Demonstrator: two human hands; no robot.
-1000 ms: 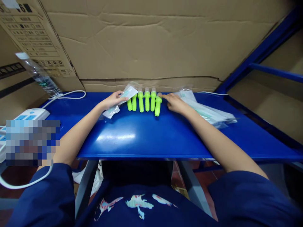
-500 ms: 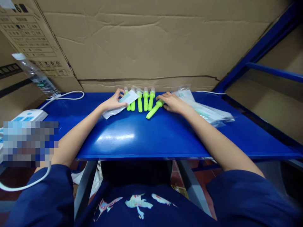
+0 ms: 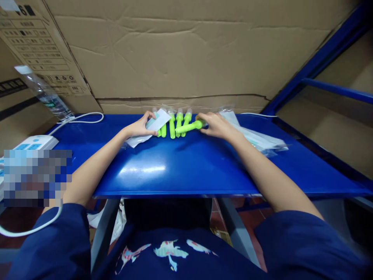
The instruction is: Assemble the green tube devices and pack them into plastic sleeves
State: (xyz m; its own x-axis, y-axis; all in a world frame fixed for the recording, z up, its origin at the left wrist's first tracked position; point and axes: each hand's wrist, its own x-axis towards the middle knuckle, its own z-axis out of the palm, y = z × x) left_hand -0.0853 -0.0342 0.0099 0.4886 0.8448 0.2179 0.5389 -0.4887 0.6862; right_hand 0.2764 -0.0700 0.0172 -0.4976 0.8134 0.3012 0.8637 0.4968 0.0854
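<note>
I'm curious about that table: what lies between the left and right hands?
In the head view, a row of clear-tipped lime-green tubes, partly hidden by the white packet in the left hand and another tube in the right hand.

A lane of bare blue tabletop opens at six o'clock of the lime-green capped tubes, between left forearm and right forearm; cardboard blocks twelve, plastic-wrapped packets crowd three, a power strip nine.

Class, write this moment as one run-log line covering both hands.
left hand: holds packet | right hand: holds green tube | other green tubes: side by side on blue table
</note>
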